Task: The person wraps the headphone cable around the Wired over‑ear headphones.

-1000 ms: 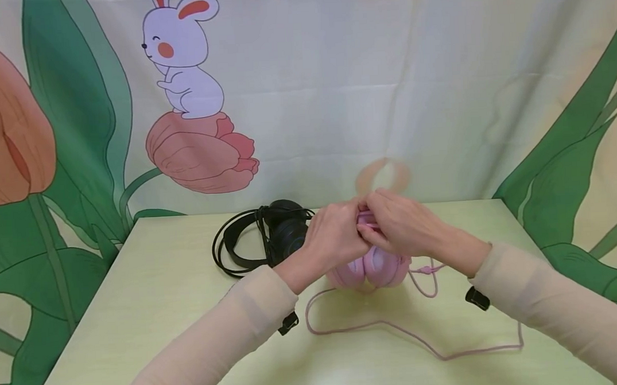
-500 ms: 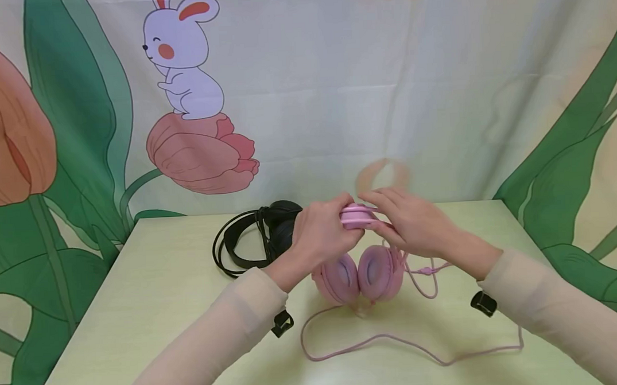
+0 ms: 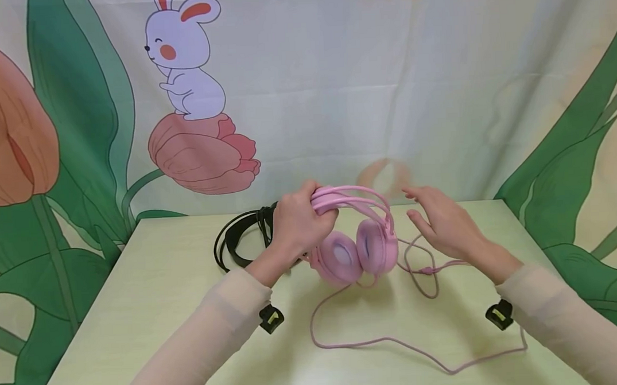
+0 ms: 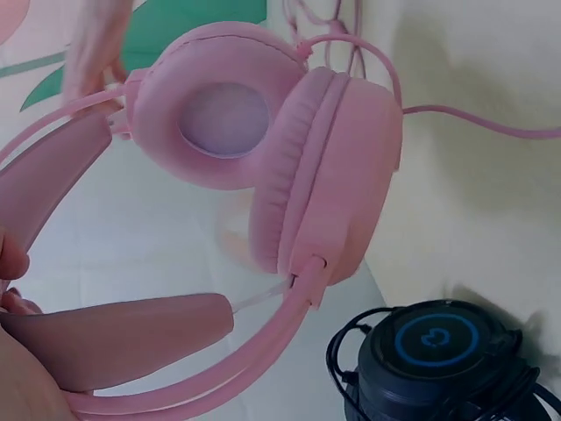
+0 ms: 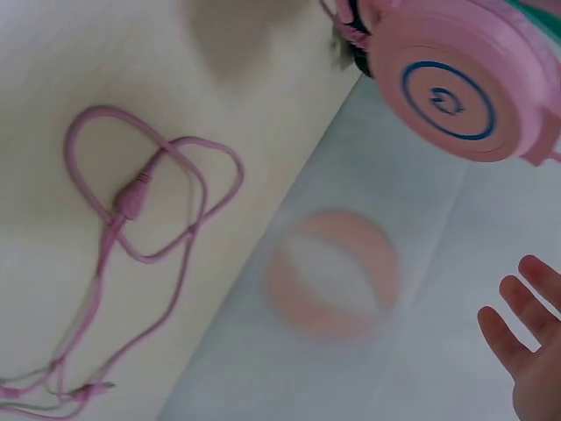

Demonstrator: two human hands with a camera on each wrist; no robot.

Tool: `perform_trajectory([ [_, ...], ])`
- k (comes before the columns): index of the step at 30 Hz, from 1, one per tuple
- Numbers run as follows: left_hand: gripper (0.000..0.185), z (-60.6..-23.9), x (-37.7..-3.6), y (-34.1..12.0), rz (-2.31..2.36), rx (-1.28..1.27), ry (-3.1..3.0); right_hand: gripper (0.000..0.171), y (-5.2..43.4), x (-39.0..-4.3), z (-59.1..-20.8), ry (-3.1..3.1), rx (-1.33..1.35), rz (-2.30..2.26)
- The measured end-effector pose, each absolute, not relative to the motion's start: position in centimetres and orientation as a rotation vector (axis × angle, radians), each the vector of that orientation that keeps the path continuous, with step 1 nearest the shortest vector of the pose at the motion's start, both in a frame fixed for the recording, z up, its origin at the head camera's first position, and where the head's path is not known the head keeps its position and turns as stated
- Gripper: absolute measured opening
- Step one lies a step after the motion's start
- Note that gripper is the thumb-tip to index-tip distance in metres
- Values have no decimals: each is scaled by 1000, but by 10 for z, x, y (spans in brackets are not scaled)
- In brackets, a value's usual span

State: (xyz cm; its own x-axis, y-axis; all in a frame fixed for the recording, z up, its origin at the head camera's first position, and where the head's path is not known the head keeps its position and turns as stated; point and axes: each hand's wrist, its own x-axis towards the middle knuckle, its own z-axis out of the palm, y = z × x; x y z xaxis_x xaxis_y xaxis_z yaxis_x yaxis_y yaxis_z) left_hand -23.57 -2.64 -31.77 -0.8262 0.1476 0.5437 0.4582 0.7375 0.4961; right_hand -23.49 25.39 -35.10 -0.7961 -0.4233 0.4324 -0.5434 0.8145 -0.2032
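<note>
My left hand [image 3: 301,218] grips the headband of a pink headset [image 3: 378,247] at its top left, with the ear cups hanging below. In the left wrist view both padded ear cups [image 4: 219,105] face partly toward each other, and the inner band pad [image 4: 123,342] runs out from my fingers. My right hand [image 3: 444,224] is held apart to the right of the headset, fingers extended and nothing in them. From the right wrist, the outer face of one ear cup [image 5: 447,96] shows a blue ring logo. The headset's pink cable [image 3: 382,341] trails over the table.
Black headphones [image 3: 245,238] with a coiled black cable lie behind my left hand at the table's back. On the right, the pink cable forms a loop [image 5: 145,189] with plugs at its end. A printed cloth [image 3: 304,101] hangs behind the light table [image 3: 153,314].
Both hands were together on the headband. My right hand has let go and moved right. My left hand has shifted left with the headset, whose band now shows tilted.
</note>
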Motion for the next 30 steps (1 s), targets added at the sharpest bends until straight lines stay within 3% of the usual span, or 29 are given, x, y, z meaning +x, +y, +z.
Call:
perform_trajectory([
  [14, 11, -311, -247, -49, -1034, -300, -2277, 52, 258, -244, -426, -2837, 564, 785],
  [30, 10, -321, -254, -61, -1410, -27, -2015, 56, 182, -222, -469, -3075, 608, 1134],
])
